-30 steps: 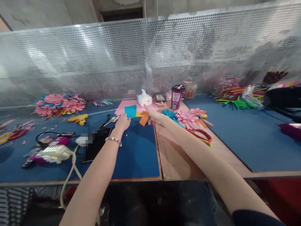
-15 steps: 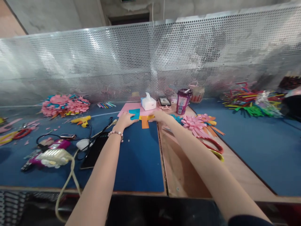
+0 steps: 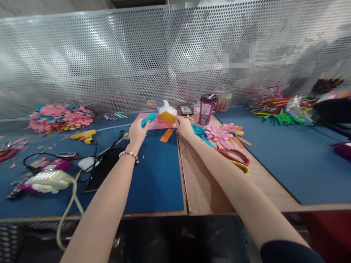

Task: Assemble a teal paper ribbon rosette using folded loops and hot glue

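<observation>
My left hand [image 3: 138, 132], with a beaded bracelet at the wrist, is closed on a piece of blue paper [image 3: 148, 119] that it holds above the table, bent or seen at a slant. Between the fingertips of my right hand [image 3: 183, 127] is a yellow-orange piece of paper [image 3: 167, 117], lifted in front of the tissue pack [image 3: 166, 109]. An orange paper strip [image 3: 166, 135] lies on the blue mat between my hands. Beneath and behind them is a sheet of pink paper [image 3: 157, 126].
Paper flowers [image 3: 218, 136] and red-and-yellow-handled scissors [image 3: 234, 156] lie right of my right hand, near a purple cup [image 3: 207, 109]. Leftward are a yellow glue gun [image 3: 84, 136], a dark tablet [image 3: 105, 168], cables and a pink paper pile [image 3: 61, 117].
Both hands have risen off the table, the left with the blue paper, the right with the yellow-orange piece. The orange strip now lies slanted. The camera view has shifted.
</observation>
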Demonstrator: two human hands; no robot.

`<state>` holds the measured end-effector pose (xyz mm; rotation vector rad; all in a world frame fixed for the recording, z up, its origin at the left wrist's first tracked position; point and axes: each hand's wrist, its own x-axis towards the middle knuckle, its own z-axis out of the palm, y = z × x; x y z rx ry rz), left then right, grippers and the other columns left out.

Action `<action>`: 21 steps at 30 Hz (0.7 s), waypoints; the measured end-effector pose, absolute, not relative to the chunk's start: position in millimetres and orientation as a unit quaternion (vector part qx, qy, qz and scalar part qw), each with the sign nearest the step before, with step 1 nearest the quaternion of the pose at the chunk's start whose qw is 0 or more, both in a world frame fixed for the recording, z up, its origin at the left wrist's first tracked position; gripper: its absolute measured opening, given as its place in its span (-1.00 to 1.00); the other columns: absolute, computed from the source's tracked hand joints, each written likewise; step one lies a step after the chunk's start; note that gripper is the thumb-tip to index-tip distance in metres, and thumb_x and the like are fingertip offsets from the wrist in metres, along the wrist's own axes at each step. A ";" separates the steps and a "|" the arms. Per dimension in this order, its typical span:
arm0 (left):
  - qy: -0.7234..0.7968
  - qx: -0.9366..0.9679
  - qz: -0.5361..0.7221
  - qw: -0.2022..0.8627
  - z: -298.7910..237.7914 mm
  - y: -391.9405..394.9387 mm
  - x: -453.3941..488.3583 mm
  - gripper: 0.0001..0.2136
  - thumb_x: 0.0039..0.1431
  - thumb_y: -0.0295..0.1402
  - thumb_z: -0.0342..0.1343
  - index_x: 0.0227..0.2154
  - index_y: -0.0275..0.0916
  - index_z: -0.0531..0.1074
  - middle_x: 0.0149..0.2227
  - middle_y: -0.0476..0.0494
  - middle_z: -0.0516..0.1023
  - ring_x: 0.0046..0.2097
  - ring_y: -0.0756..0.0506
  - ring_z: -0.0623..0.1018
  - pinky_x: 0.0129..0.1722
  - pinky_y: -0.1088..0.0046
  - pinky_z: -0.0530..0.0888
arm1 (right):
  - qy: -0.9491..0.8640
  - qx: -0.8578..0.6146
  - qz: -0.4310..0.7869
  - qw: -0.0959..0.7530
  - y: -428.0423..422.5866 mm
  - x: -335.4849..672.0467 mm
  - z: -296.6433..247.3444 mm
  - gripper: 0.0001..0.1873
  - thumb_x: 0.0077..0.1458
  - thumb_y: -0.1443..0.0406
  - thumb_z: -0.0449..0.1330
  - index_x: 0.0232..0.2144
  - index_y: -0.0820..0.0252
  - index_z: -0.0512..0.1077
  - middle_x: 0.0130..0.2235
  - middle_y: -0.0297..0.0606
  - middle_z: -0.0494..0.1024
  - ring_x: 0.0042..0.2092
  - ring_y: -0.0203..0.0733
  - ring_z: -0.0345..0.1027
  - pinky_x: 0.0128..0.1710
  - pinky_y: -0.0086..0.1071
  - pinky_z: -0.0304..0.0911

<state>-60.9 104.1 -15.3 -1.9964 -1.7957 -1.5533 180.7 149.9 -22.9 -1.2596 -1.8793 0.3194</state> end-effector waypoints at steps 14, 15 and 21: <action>-0.467 -0.295 -0.749 -0.366 -13.1 122.4 -44.0 -0.57 0.26 0.01 -0.10 -0.08 -0.25 0.34 -0.15 -0.25 0.49 -0.23 -0.07 0.58 -0.31 0.42 0.61 | -0.514 -0.423 0.493 0.561 155.7 162.3 -16.7 -0.68 0.24 0.20 0.13 -0.03 0.26 0.36 -0.10 -0.19 0.47 -0.19 -0.22 0.43 -0.23 -0.26 0.42; -0.456 -0.286 -0.752 -0.381 -12.3 121.7 -44.5 -0.56 0.27 0.01 -0.11 -0.05 -0.25 0.33 -0.10 -0.27 0.48 -0.20 -0.08 0.58 -0.29 0.41 0.61 | -0.503 -0.422 0.504 0.561 155.5 163.7 -18.5 -0.68 0.24 0.20 0.14 -0.02 0.26 0.36 -0.07 -0.18 0.46 -0.16 -0.20 0.43 -0.20 -0.23 0.41; -0.414 -0.256 -0.757 -0.436 -10.3 122.3 -50.1 -0.41 0.27 0.13 -0.29 0.08 -0.23 0.25 0.04 -0.31 0.40 -0.11 -0.07 0.56 -0.21 0.41 0.61 | -0.461 -0.431 0.539 0.558 156.7 167.0 -25.9 -0.66 0.23 0.21 0.14 0.01 0.24 0.34 -0.02 -0.15 0.44 -0.10 -0.15 0.41 -0.13 -0.17 0.39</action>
